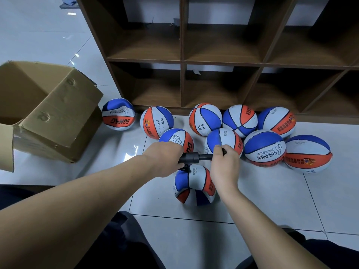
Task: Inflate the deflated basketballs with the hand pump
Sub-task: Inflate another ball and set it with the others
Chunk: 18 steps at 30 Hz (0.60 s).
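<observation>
A black hand pump (196,158) lies level between my hands, just above a crumpled, deflated red, white and blue basketball (194,184) on the tiled floor. My left hand (164,159) grips the pump's barrel. My right hand (225,164) grips the handle end, with the rod partly drawn out. A short black hose runs from the barrel down to the top of the deflated ball. Several more basketballs of the same colours (265,147) lie in a cluster beyond the pump, along the foot of the shelf.
A brown wooden cubby shelf (182,61) with bare compartments stands behind the balls. An open cardboard box (48,111) sits on the floor at the left, with one ball (118,114) beside it. My dark-trousered knees are at the bottom edge.
</observation>
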Available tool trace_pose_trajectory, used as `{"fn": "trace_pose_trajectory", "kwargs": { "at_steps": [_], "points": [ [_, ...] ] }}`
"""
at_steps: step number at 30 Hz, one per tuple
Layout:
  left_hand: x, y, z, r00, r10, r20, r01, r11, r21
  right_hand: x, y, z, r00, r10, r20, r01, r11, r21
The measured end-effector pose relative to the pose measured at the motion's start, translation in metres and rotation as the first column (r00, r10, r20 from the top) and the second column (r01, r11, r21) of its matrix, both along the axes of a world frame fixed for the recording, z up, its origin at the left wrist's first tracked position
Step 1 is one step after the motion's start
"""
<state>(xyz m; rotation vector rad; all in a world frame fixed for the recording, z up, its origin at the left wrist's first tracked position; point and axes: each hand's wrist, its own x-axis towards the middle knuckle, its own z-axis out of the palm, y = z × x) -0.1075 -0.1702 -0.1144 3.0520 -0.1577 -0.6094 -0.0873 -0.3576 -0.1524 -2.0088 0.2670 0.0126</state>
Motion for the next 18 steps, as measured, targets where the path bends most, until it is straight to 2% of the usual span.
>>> {"fn": "trace_pose_trajectory", "kwargs": {
  "at_steps": [6, 18],
  "points": [
    [-0.003, -0.005, 0.003, 1.0, 0.001, 0.012, -0.001, 0.999, -0.035, -0.008, 0.011, 0.0, 0.996, 0.087, -0.001, -0.087, 0.996, 0.004],
    [-0.005, -0.009, 0.002, 1.0, -0.024, 0.003, 0.024, 0.998, -0.063, -0.011, 0.015, -0.008, 0.987, 0.162, -0.015, -0.161, 0.986, 0.038]
  ]
}}
